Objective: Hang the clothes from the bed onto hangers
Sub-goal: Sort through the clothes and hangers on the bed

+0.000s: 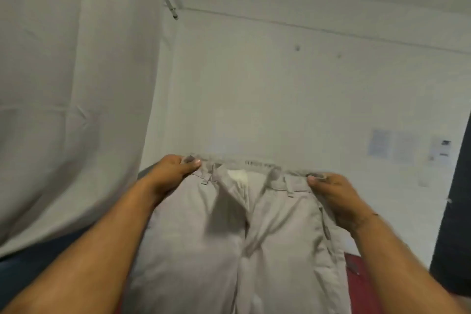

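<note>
A pale curtain (63,84) hangs at nine o'clock, with a metal rod (169,2) at eleven. The left hand (170,173) pinches the waistband of the beige trousers (229,237) between thumb and curled fingers at its left end. The trousers hang spread at six o'clock, fly open. The right hand (336,199) pinches the waistband's right end likewise. Red fabric (356,278) shows at five o'clock; blurred papers (379,145) are stuck to the wall (280,84) at three.
</note>
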